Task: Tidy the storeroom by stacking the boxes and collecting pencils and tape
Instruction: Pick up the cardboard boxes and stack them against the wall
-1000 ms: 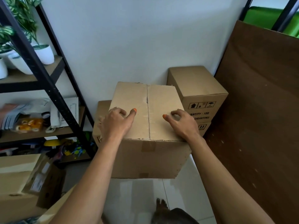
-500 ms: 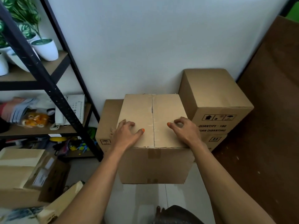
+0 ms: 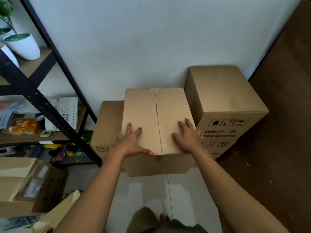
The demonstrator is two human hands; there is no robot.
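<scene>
Both hands (image 3: 133,142) (flat) atop box (image 3: 156,105)

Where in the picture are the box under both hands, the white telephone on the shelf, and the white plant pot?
Box under the hands (image 3: 170,105): head view, bare top flap right of the seam.
White telephone (image 3: 67,110): head view, its keypad face.
White plant pot (image 3: 25,47): head view, its side wall.
</scene>
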